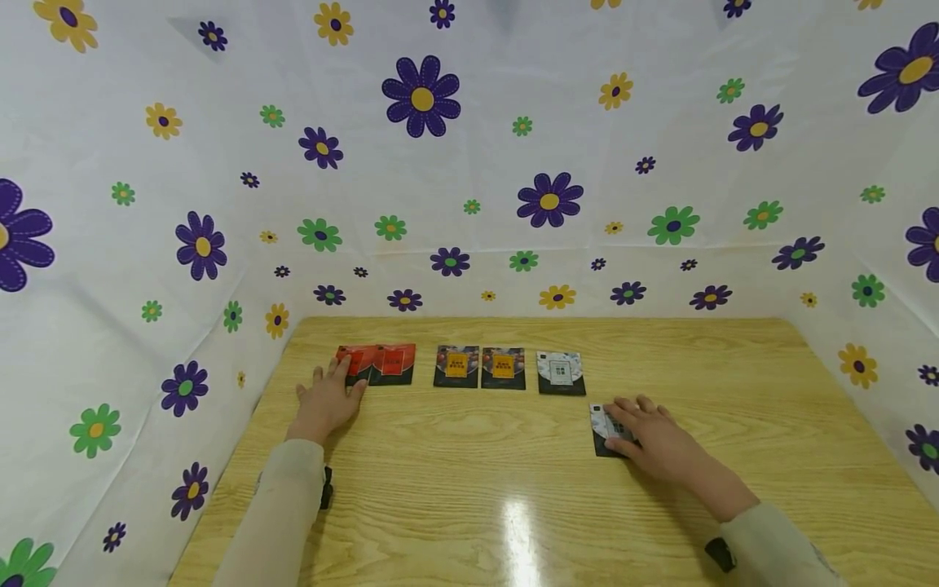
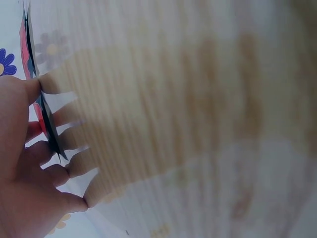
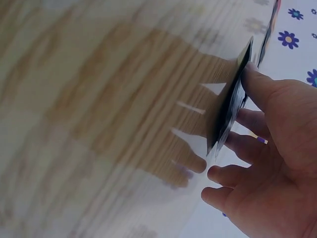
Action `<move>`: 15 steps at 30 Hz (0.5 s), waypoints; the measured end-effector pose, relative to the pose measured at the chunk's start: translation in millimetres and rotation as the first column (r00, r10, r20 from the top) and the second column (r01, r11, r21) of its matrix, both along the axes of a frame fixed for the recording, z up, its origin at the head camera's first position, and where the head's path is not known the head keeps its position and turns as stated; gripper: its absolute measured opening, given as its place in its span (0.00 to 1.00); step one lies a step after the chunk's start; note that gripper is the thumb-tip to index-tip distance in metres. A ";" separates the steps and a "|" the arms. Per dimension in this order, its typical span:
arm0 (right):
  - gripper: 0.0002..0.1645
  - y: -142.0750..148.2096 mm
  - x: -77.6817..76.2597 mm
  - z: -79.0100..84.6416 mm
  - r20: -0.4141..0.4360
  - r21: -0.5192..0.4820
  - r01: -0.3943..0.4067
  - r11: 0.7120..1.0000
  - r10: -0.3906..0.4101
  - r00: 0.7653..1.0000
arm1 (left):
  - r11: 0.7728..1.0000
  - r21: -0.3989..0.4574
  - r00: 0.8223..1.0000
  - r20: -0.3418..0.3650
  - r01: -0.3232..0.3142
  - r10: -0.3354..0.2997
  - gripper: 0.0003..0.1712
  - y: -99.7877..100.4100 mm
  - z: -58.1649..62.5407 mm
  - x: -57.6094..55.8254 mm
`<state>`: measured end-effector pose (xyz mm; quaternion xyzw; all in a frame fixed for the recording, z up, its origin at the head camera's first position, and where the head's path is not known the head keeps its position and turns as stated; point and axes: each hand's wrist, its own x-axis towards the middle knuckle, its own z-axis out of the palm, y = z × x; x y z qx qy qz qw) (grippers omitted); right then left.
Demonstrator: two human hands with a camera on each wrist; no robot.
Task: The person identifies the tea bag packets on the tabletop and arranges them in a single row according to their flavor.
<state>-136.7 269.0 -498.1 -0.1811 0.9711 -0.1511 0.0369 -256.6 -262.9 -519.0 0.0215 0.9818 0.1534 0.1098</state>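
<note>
At the left end of a row of packets, my left hand [image 1: 332, 403] rests spread, its fingers on a red and black packet [image 1: 354, 375]. A second red and black packet [image 1: 392, 364] lies against it on the right. My right hand [image 1: 656, 436] lies over a white and black packet [image 1: 599, 424] in front of the row, hiding much of it. In the right wrist view, the thumb and some fingers touch this packet [image 3: 230, 109] on the tabletop. The left wrist view shows the left fingers and thumb touching the red packet [image 2: 47, 119].
Two dark packets with orange labels, one left [image 1: 456, 367] and one right [image 1: 503, 368], lie mid-row. Another white and black packet [image 1: 561, 373] lies right of them. The glossy wooden table [image 1: 455, 465] is bordered at the back and sides by flower-printed cloth [image 1: 484, 163].
</note>
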 end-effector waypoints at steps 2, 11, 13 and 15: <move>0.36 0.8 -1.2 0.2 0.005 -0.005 0.004 1.000 -0.004 1.000 | 1.000 0.000 1.000 -0.001 0.000 0.000 0.44 -0.1 -0.3 -0.2; 0.35 5.6 -11.5 -2.6 -0.013 -0.010 0.013 1.000 -0.013 1.000 | 1.000 0.002 1.000 0.000 -0.002 0.002 0.44 -0.4 -0.5 -0.3; 0.35 6.4 -14.3 -2.9 -0.009 -0.012 0.016 1.000 -0.016 1.000 | 1.000 0.005 1.000 0.003 -0.002 0.002 0.44 -0.6 -0.5 -0.4; 0.35 7.5 -17.0 -2.8 -0.005 -0.014 0.018 1.000 -0.018 1.000 | 1.000 0.005 1.000 0.004 -0.002 0.002 0.44 -0.7 -0.7 -0.4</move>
